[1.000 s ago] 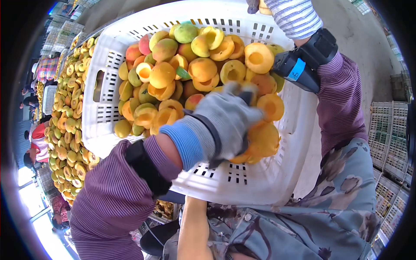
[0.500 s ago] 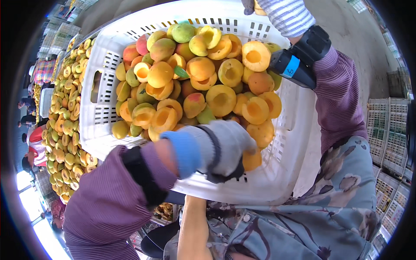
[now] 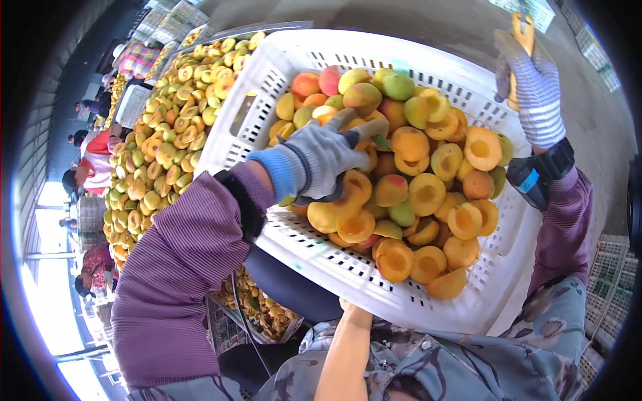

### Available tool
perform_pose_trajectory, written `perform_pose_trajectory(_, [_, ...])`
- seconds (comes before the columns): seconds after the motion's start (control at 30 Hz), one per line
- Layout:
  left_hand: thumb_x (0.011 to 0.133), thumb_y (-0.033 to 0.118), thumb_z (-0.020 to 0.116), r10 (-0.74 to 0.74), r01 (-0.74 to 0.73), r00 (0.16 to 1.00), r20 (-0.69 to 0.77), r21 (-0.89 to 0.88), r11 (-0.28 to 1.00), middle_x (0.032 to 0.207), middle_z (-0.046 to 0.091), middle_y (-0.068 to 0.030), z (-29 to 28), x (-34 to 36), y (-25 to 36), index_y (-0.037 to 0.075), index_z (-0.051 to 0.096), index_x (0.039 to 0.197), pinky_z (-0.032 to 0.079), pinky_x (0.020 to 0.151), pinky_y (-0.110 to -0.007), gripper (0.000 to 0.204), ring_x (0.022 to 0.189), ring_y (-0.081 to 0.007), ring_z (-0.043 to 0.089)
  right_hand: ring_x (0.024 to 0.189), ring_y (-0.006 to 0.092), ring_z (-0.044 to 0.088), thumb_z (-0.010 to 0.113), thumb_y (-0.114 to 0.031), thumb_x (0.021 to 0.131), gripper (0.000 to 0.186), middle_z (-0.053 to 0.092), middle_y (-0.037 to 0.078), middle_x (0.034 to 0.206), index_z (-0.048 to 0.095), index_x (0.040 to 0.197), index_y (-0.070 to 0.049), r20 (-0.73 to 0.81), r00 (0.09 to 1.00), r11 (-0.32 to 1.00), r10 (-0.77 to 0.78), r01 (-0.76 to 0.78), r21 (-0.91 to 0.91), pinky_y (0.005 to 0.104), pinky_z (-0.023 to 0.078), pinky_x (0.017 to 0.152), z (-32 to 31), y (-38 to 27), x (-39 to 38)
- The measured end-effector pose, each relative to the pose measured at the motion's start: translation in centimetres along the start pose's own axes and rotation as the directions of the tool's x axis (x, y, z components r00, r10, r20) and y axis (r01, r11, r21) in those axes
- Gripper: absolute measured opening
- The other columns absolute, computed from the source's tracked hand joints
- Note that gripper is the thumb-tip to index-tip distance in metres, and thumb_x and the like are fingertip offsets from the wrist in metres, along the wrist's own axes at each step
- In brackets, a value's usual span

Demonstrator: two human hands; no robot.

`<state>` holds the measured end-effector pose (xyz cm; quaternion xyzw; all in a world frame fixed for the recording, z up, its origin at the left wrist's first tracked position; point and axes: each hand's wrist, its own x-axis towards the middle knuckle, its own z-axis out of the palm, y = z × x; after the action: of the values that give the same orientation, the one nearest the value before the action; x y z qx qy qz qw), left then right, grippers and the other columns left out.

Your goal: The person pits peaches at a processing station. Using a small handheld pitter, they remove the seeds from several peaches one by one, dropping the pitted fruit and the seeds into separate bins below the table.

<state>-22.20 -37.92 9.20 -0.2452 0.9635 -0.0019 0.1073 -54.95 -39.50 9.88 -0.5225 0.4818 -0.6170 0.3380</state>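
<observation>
A white slotted crate [image 3: 314, 257] sits tilted before me, heaped with halved apricots [image 3: 427, 192] whose hollows show orange, mixed with fruits that look whole, such as a green one [image 3: 398, 86]. My left hand [image 3: 319, 157], in a grey knit glove with a blue cuff, lies over the left part of the heap. Its fingers are spread and touch the fruit, with nothing gripped. My right hand [image 3: 535, 93], in a striped glove, is raised beyond the crate's right far corner. It is closed around a yellow-handled tool [image 3: 523, 33] whose kind I cannot make out.
To the left a long heap of apricot halves [image 3: 160, 160] fills a trough. Below the crate stands a bin of fruit scraps [image 3: 257, 307]. Stacked crates [image 3: 612, 287] line the right, and other people [image 3: 97, 160] work at the far left.
My left hand has moved from the near side of the crate up and left onto the heap, and its fingers have spread. The view has shifted, so the crate appears farther right.
</observation>
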Motion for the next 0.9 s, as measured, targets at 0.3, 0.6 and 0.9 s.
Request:
perform_pose_trajectory(0.3, [0.071,0.029,0.069,-0.482,0.494,0.528,0.699,0.210,0.844,0.088,0.068,-0.0162,-0.4,-9.8,-6.8,0.011,0.069,0.099,0.051,0.078,-0.040,0.033,0.088,-0.0320,0.065,0.043,0.0096,0.050,0.068,-0.032,0.086,0.029,0.053,0.002,0.058,0.057,0.087,-0.005,0.002,1.000,0.997,-0.028,0.028,-0.075,0.0231,0.043,0.041,0.5,-0.1,-0.1])
perform_pose_trajectory(0.6, [0.073,0.025,0.062,-0.162,0.294,0.583,0.796,-0.021,0.956,0.101,0.065,-0.0201,-1.1,-3.4,-2.5,0.006,0.059,0.113,0.050,0.082,-0.043,0.044,0.096,-0.0373,0.062,0.041,0.0087,0.049,0.067,-0.028,0.088,0.027,0.051,0.001,0.058,0.055,0.093,-0.004,-0.030,1.000,0.995,-0.002,-0.001,-0.100,0.0223,0.041,0.038,1.2,-0.9,-0.3])
perform_pose_trajectory(0.9, [0.071,0.019,0.063,0.007,0.003,0.997,-0.074,0.129,0.992,0.130,0.050,-0.0163,0.7,1.5,-4.2,0.020,0.057,0.121,0.046,0.093,-0.041,0.050,0.121,-0.0350,0.048,0.039,0.0070,0.047,0.063,-0.024,0.090,0.023,0.051,0.000,0.056,0.055,0.092,-0.003,-0.059,0.998,0.984,0.002,-0.013,-0.177,0.0217,0.039,0.037,1.8,-1.6,-0.9])
